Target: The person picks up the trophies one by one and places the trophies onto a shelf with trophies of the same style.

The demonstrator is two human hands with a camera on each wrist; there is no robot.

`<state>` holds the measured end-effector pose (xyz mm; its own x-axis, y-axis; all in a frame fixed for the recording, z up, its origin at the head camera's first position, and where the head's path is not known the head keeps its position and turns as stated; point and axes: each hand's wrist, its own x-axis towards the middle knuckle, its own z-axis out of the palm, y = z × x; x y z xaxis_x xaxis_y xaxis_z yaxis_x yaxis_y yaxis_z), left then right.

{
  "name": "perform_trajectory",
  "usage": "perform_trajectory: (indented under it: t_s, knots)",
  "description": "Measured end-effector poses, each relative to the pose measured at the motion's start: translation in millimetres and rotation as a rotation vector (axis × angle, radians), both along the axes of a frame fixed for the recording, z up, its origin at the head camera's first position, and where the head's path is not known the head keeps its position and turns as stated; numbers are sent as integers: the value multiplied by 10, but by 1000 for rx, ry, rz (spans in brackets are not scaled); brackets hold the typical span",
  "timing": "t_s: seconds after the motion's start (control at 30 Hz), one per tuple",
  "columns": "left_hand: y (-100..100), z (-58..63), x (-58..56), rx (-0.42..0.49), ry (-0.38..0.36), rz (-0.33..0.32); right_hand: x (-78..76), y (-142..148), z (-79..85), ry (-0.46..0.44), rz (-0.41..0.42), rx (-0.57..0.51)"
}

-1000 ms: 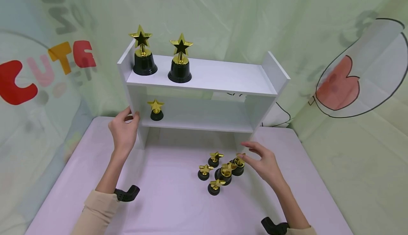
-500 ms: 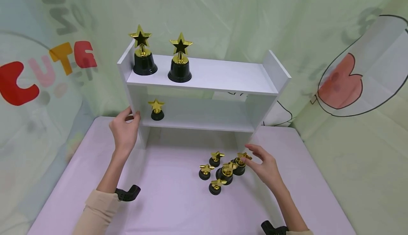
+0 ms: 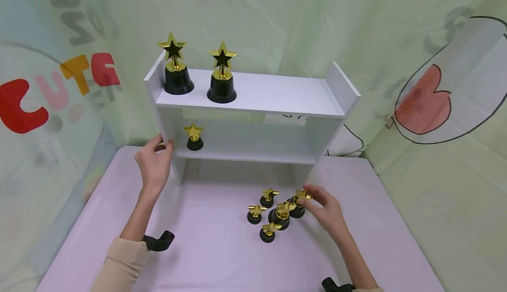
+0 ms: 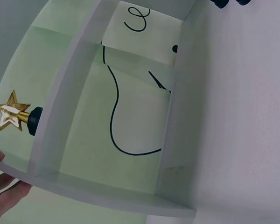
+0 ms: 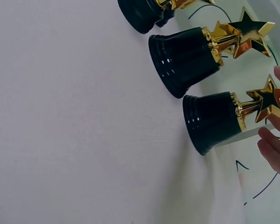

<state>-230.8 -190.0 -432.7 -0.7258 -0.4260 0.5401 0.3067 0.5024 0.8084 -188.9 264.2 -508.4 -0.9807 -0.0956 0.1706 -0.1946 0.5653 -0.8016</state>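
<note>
My left hand (image 3: 156,162) grips the left side panel of a white shelf unit (image 3: 253,153); in the left wrist view the thumb and fingers (image 4: 11,193) lie on either side of the panel's edge. At the right, my right hand (image 3: 326,210) pinches the gold star of a black-based trophy (image 5: 214,121), whose base stands on the table. Beside it stand another large star trophy (image 3: 280,216) and three small ones, among them a small trophy (image 3: 267,233) at the front. Two large trophies, a left one (image 3: 177,78) and a right one (image 3: 222,87), stand on the top shelf.
One small star trophy (image 3: 194,137) stands at the left of the middle shelf. The shelf unit stands toward the back of a table with a pale cloth (image 3: 214,252). A printed curtain (image 3: 277,19) hangs behind and at both sides.
My right hand has come down onto the rear right trophy, and its fingers have closed around the star. The left hand stays on the side panel.
</note>
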Motion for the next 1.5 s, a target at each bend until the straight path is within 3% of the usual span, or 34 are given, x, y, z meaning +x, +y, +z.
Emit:
perform_trajectory:
  t_s: [0.37, 1.5]
  knots:
    - [-11, -3, 3, -6, -10, 12, 2, -19, -139, -89, -4, -98]
    - [-1, -20, 0, -12, 19, 17, -102, -36, -441, -193, -93, -160]
